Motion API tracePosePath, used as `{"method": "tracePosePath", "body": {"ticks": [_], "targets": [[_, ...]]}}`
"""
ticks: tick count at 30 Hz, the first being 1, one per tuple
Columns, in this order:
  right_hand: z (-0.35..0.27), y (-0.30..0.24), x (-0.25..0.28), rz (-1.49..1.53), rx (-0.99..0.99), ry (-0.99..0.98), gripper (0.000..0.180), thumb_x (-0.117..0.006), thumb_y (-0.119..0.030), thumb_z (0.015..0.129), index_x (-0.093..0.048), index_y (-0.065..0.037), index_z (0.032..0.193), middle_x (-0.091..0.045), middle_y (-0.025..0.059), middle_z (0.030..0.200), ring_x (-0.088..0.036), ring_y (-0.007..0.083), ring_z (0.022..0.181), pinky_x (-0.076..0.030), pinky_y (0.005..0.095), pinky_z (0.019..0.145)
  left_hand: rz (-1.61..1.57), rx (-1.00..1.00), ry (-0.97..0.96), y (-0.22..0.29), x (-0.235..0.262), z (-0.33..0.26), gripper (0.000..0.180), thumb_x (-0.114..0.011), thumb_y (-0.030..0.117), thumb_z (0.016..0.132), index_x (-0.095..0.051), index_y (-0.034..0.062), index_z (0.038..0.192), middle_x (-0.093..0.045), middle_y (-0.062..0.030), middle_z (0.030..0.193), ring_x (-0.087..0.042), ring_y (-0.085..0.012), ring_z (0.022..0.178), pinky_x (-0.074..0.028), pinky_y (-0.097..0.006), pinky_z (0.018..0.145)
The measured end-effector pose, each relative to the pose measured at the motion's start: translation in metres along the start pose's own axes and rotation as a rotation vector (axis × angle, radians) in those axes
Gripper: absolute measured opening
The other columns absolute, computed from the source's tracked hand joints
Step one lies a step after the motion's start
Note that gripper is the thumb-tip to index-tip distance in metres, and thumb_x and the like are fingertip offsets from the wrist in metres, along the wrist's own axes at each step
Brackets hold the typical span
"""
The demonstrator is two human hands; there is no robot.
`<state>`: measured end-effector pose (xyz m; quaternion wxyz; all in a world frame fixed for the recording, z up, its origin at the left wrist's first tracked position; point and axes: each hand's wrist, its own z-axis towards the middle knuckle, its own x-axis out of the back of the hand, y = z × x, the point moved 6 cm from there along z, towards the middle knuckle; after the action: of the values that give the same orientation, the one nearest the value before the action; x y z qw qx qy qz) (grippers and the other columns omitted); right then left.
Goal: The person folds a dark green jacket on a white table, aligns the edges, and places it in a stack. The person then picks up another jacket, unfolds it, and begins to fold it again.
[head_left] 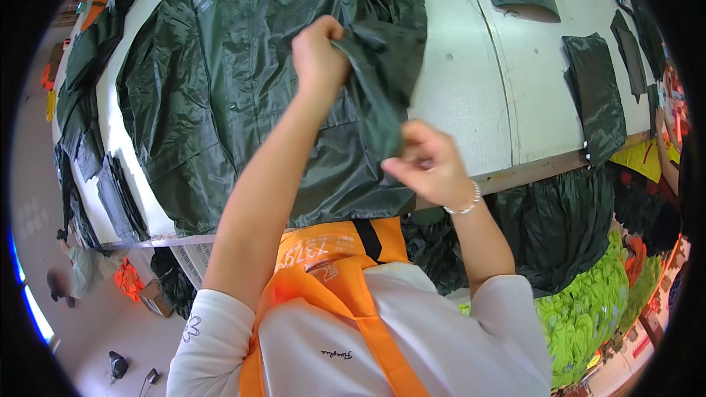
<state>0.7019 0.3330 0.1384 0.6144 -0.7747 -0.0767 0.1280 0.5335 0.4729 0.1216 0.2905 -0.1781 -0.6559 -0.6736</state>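
Note:
A dark green, shiny rain jacket point(272, 81) is spread over the white table in front of me. My left hand point(319, 51) is closed on a folded edge of it, near the upper right part of the garment. Lower and to the right, my right hand point(430, 162) pinches the other end of the same strip, its fingers slightly blurred. Between the two hands the fabric hangs in a slanting, lifted band. The jacket's lower hem lies at the table's near edge, against my orange apron point(323, 250).
Folded dark green pieces point(594, 95) lie on the white table point(471, 95) at the right. More dark garments point(88, 110) line its left side. Below the right edge are a dark fabric heap point(551, 220) and a lime-green pile point(588, 316). A cardboard box point(154, 298) stands on the floor.

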Motion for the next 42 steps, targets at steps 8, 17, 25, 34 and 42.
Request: {"method": "tracePosePath", "body": {"ticks": [8, 17, 25, 34, 42], "targets": [[-0.013, -0.011, 0.117, -0.265, 0.254, 0.903, 0.02, -0.057, 0.012, 0.07, -0.048, -0.005, 0.071, -0.046, -0.0054, 0.069, -0.039, 0.0025, 0.063, -0.033, 0.0173, 0.055, -0.386, -0.135, -0.189, 0.047, -0.011, -0.091, 0.015, -0.06, -0.005, 0.068, -0.047, 0.0024, 0.066, -0.038, 0.0018, 0.058, -0.036, -0.0051, 0.058, -0.031, -0.021, 0.051], [-0.02, -0.015, 0.082, -0.159, 0.174, 0.444, 0.019, -0.072, 0.001, 0.076, -0.055, -0.006, 0.08, -0.046, -0.0074, 0.069, -0.036, -0.0016, 0.059, -0.027, 0.0136, 0.051, -0.484, -0.224, -0.578, 0.066, 0.001, -0.102, 0.026, -0.073, 0.003, 0.069, -0.048, 0.002, 0.073, -0.052, -0.0052, 0.078, -0.05, -0.014, 0.074, -0.042, -0.025, 0.07], [-0.023, -0.01, 0.081, -0.697, 0.236, 0.541, 0.024, -0.073, 0.003, 0.07, -0.05, -0.003, 0.077, -0.045, 0.0029, 0.061, -0.041, 0.0074, 0.052, -0.037, 0.0208, 0.049, -0.295, -0.449, -0.328, 0.072, 0.016, -0.113, 0.017, -0.065, -0.005, 0.07, -0.049, 0.0011, 0.074, -0.048, -0.0074, 0.069, -0.049, -0.0182, 0.059, -0.041, -0.027, 0.051], [-0.054, -0.004, 0.088, -0.449, 0.396, 0.614, 0.022, -0.058, 0.009, 0.069, -0.044, -0.006, 0.075, -0.041, -0.0039, 0.06, -0.032, 0.001, 0.052, -0.027, 0.0164, 0.046, -0.007, -0.501, 0.003, 0.062, 0.042, -0.107, 0.024, -0.067, -0.003, 0.061, -0.052, 0.0074, 0.077, -0.055, -0.0062, 0.08, -0.056, -0.026, 0.07, -0.045, -0.035, 0.06], [-0.051, -0.012, 0.074, -0.453, 0.271, 0.375, 0.02, -0.064, -0.002, 0.077, -0.045, -0.004, 0.082, -0.04, -0.004, 0.062, -0.032, 0.0027, 0.055, -0.028, 0.0175, 0.049, -0.128, -0.788, -0.029, 0.076, 0.034, -0.128, 0.026, -0.08, 0.005, 0.059, -0.057, 0.0047, 0.072, -0.059, -0.0067, 0.072, -0.057, -0.0223, 0.062, -0.045, -0.03, 0.053]]}}
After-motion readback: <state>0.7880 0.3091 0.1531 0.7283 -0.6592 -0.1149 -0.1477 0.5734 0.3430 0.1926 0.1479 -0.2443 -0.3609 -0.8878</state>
